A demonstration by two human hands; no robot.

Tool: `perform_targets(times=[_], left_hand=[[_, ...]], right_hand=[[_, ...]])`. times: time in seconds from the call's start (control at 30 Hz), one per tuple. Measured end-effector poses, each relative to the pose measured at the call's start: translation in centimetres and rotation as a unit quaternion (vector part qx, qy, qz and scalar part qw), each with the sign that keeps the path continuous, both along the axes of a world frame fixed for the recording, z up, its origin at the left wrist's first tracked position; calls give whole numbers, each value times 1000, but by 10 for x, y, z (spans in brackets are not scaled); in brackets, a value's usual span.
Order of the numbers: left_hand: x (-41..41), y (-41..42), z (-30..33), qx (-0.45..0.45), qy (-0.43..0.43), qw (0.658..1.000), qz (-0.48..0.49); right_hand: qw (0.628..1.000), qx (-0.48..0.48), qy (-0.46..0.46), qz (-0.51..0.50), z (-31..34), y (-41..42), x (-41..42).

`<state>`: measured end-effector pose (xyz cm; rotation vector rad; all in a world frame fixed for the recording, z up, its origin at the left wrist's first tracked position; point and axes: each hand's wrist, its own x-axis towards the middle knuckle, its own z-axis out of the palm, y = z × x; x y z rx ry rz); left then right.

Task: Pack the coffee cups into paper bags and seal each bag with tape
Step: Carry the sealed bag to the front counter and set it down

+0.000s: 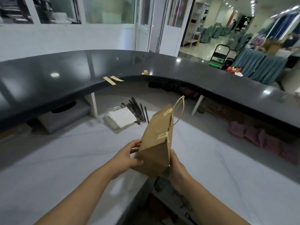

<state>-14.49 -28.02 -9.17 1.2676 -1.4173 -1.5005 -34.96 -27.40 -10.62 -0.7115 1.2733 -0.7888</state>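
Paper bag (155, 143) carries two tape strips already; our left hand (125, 157) and right hand (176, 168) grip it, spare tape strips (112, 80) wait.

A curved black counter (81, 65) is sweeping across the scene, ceiling lights glinting on it. White-framed windows (103, 10) are lining the far wall. At far right, tables draped in blue cloth (263, 65) are standing on a shining floor (194, 51).

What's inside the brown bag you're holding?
Can't tell. The bag is taped shut with two tape strips, so its inside is hidden. Only its handle sticks out. Both hands, left and right, hold it.
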Motion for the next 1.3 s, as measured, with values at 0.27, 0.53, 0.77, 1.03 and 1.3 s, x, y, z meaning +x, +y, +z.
perform_targets(times=[0.27,0.53,0.77,1.03,1.3], left_hand=[[-80,4,22,-30,-21,999,-33],[-193,26,41,-70,-20,994,-85],[-307,48,56,-84,6,986,-142],[-416,65,76,-113,35,972,-203],[-489,52,107,-123,98,958,-239]], right_hand=[[998,-31,-13,-56,23,23,-79],[993,-75,-5,-90,52,68,-190],[984,-117,30,-130,72,112,-296],[963,-148,41,-219,92,147,-398],[940,-181,97,-273,123,140,-465]])
